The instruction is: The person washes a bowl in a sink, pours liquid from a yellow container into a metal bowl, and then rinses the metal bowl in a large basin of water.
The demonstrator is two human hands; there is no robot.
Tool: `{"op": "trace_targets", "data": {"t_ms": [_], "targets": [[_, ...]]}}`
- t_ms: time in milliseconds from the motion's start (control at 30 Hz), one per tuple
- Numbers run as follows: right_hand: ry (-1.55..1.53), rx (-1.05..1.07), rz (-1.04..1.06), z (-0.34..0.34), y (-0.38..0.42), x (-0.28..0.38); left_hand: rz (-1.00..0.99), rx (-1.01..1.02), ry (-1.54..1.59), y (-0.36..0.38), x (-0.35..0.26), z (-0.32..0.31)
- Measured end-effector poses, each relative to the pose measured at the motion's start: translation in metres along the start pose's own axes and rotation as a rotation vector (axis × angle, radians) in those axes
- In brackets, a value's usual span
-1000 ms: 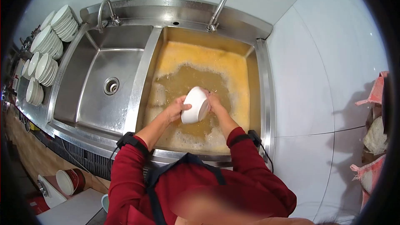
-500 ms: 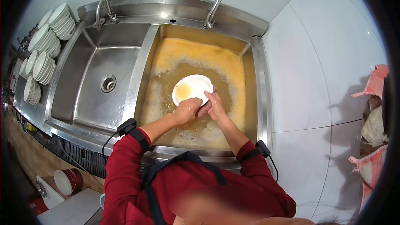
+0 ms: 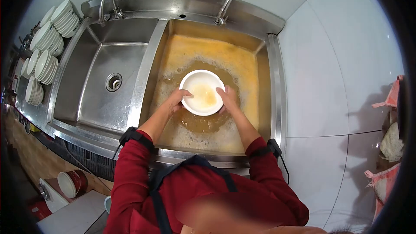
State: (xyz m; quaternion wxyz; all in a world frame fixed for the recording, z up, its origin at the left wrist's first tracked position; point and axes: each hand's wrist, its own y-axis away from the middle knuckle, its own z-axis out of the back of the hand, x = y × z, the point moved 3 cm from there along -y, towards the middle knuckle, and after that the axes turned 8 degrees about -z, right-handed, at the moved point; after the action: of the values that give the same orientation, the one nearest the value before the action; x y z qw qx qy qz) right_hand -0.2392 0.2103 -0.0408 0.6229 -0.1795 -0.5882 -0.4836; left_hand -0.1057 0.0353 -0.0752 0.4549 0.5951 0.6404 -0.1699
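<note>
A white bowl [image 3: 201, 79] with a little yellowish water in it is held over the right sink basin [image 3: 269, 82], which contains cloudy, foamy water [image 3: 208, 136]. My left hand [image 3: 175, 99] grips the bowl's left rim, thumb over the edge. On the opposite rim, my right hand [image 3: 229, 98] has its thumb inside and its fingers beneath. The fingers under the bowl are mostly hidden.
To the left is a second steel basin [image 3: 117, 65] with a drain [image 3: 114, 82]. Stacks of white dishes [image 3: 47, 39] stand along the far left. Curved faucets [image 3: 226, 6] rise at the back; a tiled wall [image 3: 312, 82] borders the right.
The bowl has turned from tilted to nearly level. My left hand has moved left to its rim, and the brownish-pink cloth formerly near my right hand is out of sight.
</note>
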Motion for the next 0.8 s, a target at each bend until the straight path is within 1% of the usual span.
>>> {"op": "trace_targets", "data": {"t_ms": [33,67,100,133,167,200,233,267,300,367,400,467,500,533,567,600,633,667,700,733,800], "targets": [[0.51,-0.12,-0.015,0.006,-0.001,0.005,0.046,-0.085,-0.023,0.003,0.002,-0.001],[0.51,-0.121,-0.023,0.006,0.002,0.004,0.09,-0.17,-0.044,0.005,0.004,-0.003],[0.484,-0.196,0.117,0.004,0.002,0.011,0.039,-0.232,0.026,0.0,0.01,-0.002],[0.458,-0.268,0.262,0.002,0.0,0.02,0.032,-0.232,0.028,-0.004,0.012,-0.001],[0.538,-0.152,0.284,-0.006,0.002,0.031,0.072,-0.239,-0.034,-0.004,0.015,0.001],[0.537,-0.151,0.282,-0.014,-0.004,0.023,0.115,-0.243,-0.098,-0.005,0.02,0.005],[0.533,-0.115,0.46,-0.026,-0.01,0.012,0.106,-0.212,-0.075,-0.014,0.034,0.013],[0.527,-0.081,0.64,-0.036,-0.012,0.009,0.108,-0.21,-0.08,-0.011,0.033,0.008],[0.524,-0.085,0.644,-0.04,-0.016,0.002,0.117,-0.216,-0.043,-0.008,0.032,0.003],[1.133,0.126,0.477,-0.057,-0.014,-0.018,0.14,-0.262,0.04,-0.004,0.033,-0.003],[1.131,0.127,0.479,-0.062,-0.01,-0.024,0.139,-0.264,0.038,-0.004,0.035,-0.002],[0.992,0.076,0.579,-0.072,-0.003,-0.024,0.055,-0.386,0.025,-0.011,0.042,0.011],[0.992,0.079,0.578,-0.076,-0.002,-0.022,-0.058,-0.362,0.005,-0.023,0.056,0.026],[0.789,0.404,0.346,-0.082,0.003,-0.015,-0.058,-0.363,0.008,-0.023,0.051,0.029],[0.569,0.709,0.103,-0.089,0.008,-0.015,0.098,-0.319,0.058,-0.021,0.048,0.027],[0.576,0.713,0.096,-0.095,0.007,-0.014,0.255,-0.273,0.111,-0.019,0.051,0.022],[0.54,0.465,0.1,-0.1,0.002,-0.012,0.22,-0.146,0.23,-0.023,0.059,0.019],[0.492,0.216,0.109,-0.103,-0.006,-0.01,0.218,-0.149,0.227,-0.02,0.054,0.013],[0.495,0.026,0.274,-0.108,-0.019,-0.019,0.235,-0.195,0.137,-0.016,0.051,0.007],[0.655,-0.028,0.262,-0.103,-0.025,-0.014,0.254,-0.246,0.049,-0.011,0.05,0.004],[1.24,0.067,0.15,-0.096,-0.039,-0.016,0.237,-0.289,0.039,-0.02,0.056,0.007]]}}
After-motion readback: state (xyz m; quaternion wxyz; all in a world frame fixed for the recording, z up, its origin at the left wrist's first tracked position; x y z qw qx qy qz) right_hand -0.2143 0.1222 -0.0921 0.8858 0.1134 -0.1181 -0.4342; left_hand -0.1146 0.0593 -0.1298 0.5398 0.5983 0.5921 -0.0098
